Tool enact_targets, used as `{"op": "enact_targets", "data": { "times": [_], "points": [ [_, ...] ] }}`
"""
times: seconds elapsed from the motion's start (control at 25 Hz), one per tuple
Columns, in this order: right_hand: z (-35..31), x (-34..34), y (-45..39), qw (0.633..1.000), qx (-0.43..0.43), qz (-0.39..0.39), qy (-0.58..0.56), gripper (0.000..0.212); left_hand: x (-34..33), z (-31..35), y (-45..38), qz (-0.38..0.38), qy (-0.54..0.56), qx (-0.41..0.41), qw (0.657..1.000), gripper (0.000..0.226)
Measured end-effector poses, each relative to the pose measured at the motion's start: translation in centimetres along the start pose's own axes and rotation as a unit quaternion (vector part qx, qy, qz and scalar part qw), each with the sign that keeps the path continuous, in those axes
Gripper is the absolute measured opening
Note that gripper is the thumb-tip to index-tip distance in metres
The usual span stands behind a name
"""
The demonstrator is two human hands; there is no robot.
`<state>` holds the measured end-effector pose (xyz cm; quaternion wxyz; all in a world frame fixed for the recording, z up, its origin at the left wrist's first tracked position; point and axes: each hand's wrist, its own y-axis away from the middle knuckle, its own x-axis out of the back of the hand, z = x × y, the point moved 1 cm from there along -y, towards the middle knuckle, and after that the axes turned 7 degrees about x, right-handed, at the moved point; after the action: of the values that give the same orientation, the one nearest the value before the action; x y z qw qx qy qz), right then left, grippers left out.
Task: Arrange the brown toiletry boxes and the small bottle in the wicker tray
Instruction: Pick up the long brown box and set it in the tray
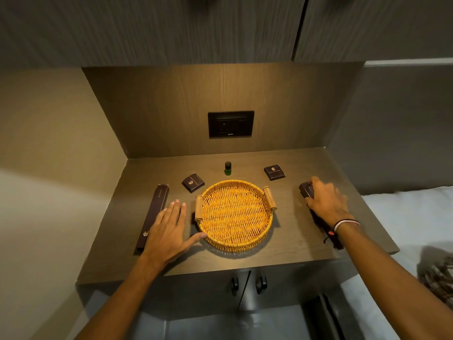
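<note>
A round wicker tray point(235, 244) with two wooden handles sits mid-counter, with nothing in it. Behind it stands a small green bottle point(228, 168) with a dark cap. One square brown box point(193, 182) lies left of the bottle, and another square brown box point(274, 172) lies to its right. A long brown box point(153, 217) lies along the left side. My left hand point(170, 231) rests flat between that long box and the tray, thumb touching the rim. My right hand point(327, 198) is closed over another long dark box point(307, 189) on the right, which runs under my wrist.
The wooden counter point(294, 241) sits in a niche with a wall on the left and a black socket panel point(231, 124) on the back wall. A cabinet hangs overhead. Cupboard handles point(247, 283) are below the front edge. White bedding point(411, 217) lies to the right.
</note>
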<state>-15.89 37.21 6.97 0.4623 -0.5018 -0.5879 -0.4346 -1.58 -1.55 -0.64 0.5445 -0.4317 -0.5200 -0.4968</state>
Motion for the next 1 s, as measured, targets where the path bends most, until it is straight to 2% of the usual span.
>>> {"op": "enact_targets", "data": {
  "times": [0.12, 0.24, 0.4, 0.64, 1.0],
  "points": [
    [-2.1, 2.4, -0.2, 0.998, 0.030, 0.054, -0.021, 0.044, -0.2, 0.0, -0.1, -0.006, -0.007, -0.003, 1.000, 0.125],
    [-5.1, 5.3, -0.4, 0.989, 0.077, 0.090, -0.093, 0.053, -0.3, 0.1, -0.1, -0.009, -0.004, -0.001, 1.000, 0.125],
    [-9.8, 6.6, -1.1, 0.972, 0.140, 0.087, -0.167, 0.055, -0.4, 0.7, 0.1, -0.010, 0.020, 0.004, 1.000, 0.128],
    [-14.2, 3.4, -2.1, 0.977, 0.170, 0.038, -0.123, 0.047, -0.5, 1.4, 0.3, -0.017, 0.041, -0.003, 0.999, 0.127],
    [-13.8, -0.6, -3.7, 0.984, 0.176, 0.005, 0.010, 0.060, -1.4, 0.5, 0.3, -0.003, 0.044, -0.008, 0.999, 0.115]
  ]
}}
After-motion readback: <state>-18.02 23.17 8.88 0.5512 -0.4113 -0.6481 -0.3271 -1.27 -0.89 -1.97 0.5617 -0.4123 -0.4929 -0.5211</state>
